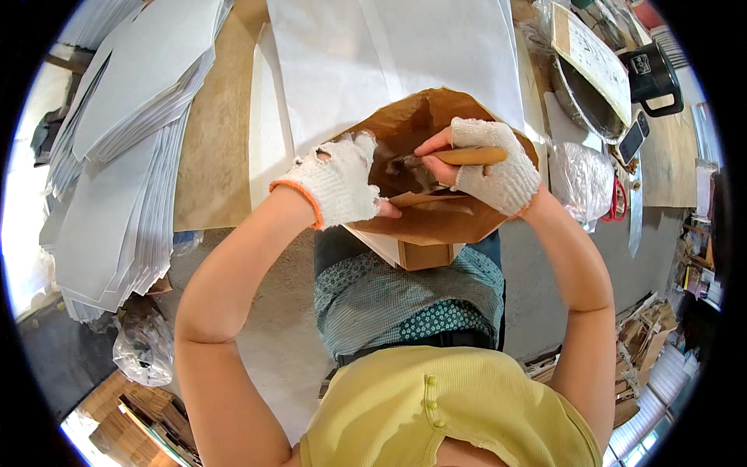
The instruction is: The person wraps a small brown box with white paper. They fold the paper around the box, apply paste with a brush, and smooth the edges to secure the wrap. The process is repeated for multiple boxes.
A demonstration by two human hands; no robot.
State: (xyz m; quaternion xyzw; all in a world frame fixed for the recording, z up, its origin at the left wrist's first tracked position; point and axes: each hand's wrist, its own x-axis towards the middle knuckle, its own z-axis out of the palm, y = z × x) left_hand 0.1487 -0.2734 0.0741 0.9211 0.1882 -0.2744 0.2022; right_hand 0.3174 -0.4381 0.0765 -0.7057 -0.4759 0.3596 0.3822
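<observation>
At the table's near edge a brown paper bag mouth [447, 218] gapes wide, its brown inner faces spread toward me. My left hand [334, 180], in a worn white fingerless glove with an orange cuff, grips the left side of this paper, the thumb lying on the near flap. In a matching glove, my right hand [498, 167] pinches a brush by its wooden handle [478, 156]. The brush's pale, blurred head points left into the opening. Large white paper sheets or bags [405, 54] stretch away beyond it, partly covered by the brown paper.
Stacks of folded white paper [144, 101] hang over the table's left side. To the right sit a metal bowl [580, 101] with a board over it, a dark mug [654, 78], a phone [634, 140], red-handled scissors [617, 200] and a metal ruler [636, 214].
</observation>
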